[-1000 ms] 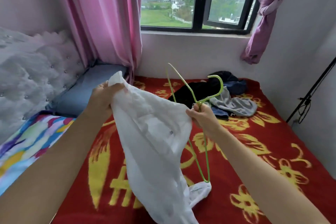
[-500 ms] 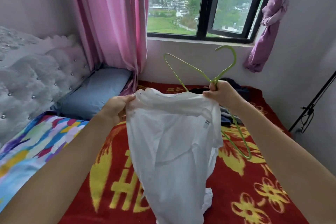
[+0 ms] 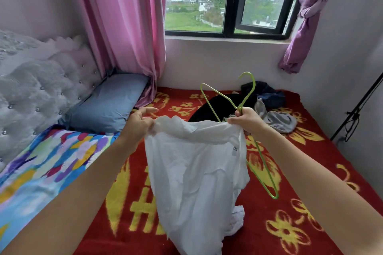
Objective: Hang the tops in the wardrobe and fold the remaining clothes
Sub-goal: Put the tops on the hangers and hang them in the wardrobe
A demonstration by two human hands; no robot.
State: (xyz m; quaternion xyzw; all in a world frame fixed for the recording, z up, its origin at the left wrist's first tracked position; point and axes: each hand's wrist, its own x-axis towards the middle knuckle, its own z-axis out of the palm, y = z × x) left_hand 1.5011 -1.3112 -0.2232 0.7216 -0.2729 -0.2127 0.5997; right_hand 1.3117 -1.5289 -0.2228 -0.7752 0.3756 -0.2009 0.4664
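Right hand (image 3: 246,120) grip is closing around the neck of a green wire hanger (image 3: 275,196) and is also pinching the right upper edge of the white top (image 3: 196,172). Left hand (image 3: 141,124) grip is pinching the left upper edge of the same top, cloth bunching under the fingers, one digit pointing straight out above it. Both hands are holding the top stretched between them in mid-air over the bed. Its body is hanging down and its lower end is lying crumpled on the red blanket (image 3: 310,172) with the yellow flower print. Hanger hook is pointing up and tilting. One arm is dropping behind the top's upper edge, can't tell if it's inside the garment. The other arm is sticking out below the right hand, right of the top. Behind the hands, a pile is lying on the blanket near the wall: black garment (image 3: 223,105), grey garment (image 3: 281,122), dark blue garment (image 3: 269,95), all touching. Blue pillow (image 3: 107,105) is sitting at the left by the tufted headboard (image 3: 31,89), multicolour sheet (image 3: 41,161) lying in front of it. Pink curtain (image 3: 124,27) is hanging left of the window (image 3: 228,0), and a knotted purple curtain (image 3: 306,16) is hanging to its right.
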